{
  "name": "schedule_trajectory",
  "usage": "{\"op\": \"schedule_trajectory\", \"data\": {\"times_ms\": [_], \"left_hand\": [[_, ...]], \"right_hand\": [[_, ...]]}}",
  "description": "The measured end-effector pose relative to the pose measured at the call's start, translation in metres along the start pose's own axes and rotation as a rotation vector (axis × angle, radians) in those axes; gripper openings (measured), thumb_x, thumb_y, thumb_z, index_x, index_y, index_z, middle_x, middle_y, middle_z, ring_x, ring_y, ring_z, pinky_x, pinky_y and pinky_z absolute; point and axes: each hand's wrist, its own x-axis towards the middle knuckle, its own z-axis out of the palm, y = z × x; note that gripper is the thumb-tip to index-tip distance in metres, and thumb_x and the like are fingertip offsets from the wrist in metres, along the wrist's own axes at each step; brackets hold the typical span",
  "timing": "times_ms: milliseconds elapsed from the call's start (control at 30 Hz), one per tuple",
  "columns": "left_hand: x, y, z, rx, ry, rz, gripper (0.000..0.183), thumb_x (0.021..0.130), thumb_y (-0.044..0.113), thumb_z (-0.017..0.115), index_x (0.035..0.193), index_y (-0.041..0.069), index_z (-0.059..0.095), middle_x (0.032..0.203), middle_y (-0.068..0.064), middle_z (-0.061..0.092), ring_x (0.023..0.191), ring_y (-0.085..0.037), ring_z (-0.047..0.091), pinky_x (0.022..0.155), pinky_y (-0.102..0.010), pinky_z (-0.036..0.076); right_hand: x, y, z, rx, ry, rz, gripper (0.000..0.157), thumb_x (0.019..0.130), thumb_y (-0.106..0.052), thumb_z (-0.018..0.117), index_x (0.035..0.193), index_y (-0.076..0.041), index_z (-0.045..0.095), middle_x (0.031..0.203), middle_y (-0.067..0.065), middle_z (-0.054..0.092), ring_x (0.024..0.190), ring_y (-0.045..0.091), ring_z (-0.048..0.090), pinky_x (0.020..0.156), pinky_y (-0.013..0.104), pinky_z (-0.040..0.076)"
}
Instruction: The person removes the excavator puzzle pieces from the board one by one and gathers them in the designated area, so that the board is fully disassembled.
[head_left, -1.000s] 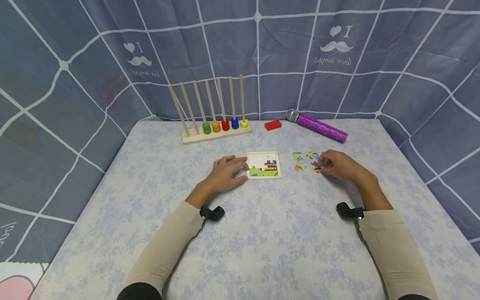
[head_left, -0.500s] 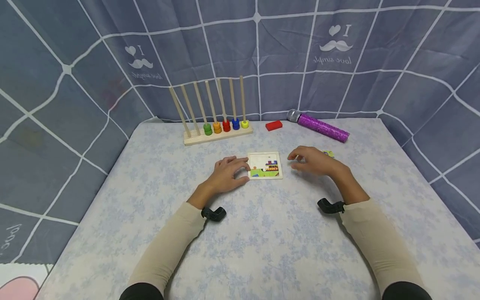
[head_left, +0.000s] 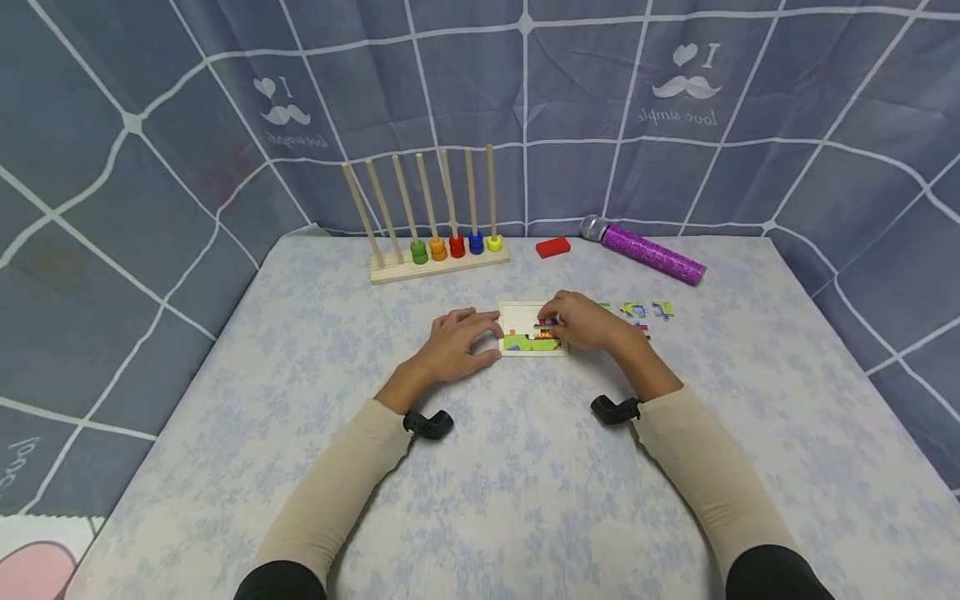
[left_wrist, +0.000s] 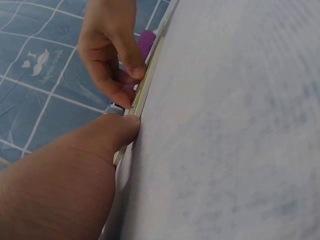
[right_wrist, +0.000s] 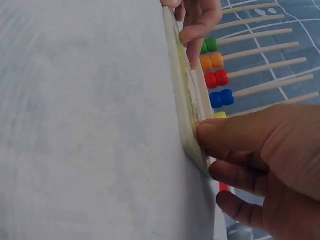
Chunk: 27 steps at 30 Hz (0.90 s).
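A shallow wooden puzzle frame [head_left: 525, 353] lies mid-table, with a green strip and part of a red and purple picture in its lower part. My left hand [head_left: 453, 346] rests at its left side, thumb by the near corner and fingers at the left edge. My right hand [head_left: 588, 323] is over the frame's right part, thumb and fingertips brought together on a small puzzle piece that they mostly hide. In the right wrist view, the right thumb [right_wrist: 225, 132] is down on the frame. Loose puzzle pieces [head_left: 663, 310] lie right of the frame, some behind the right hand.
A wooden peg rack [head_left: 442, 268] with coloured beads stands at the back left. A red block [head_left: 552, 247] and a purple glittery microphone [head_left: 652, 253] lie at the back right. A grey checked curtain [head_left: 570, 92] hangs behind the table.
My right hand has moved left from the loose pieces to the right part of the puzzle frame. The left hand has stayed at the frame's left edge.
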Motion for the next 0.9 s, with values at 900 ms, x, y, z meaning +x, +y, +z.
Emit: {"op": "schedule_trajectory", "data": {"times_ms": [900], "left_hand": [[0.001,0.001,-0.004,0.012,-0.016,-0.007,0.029,0.100,0.044,0.061,0.125,0.028,0.062,0.159,0.004,0.038,0.146,-0.034,0.026,0.109,-0.061,0.017]], "right_hand": [[-0.008,0.003,-0.013,-0.058,0.041,0.005,0.034,0.092,-0.007,0.072,0.126,-0.004,0.069,0.118,0.012,0.063,0.099,0.026,0.058,0.090,0.044,0.048]]}}
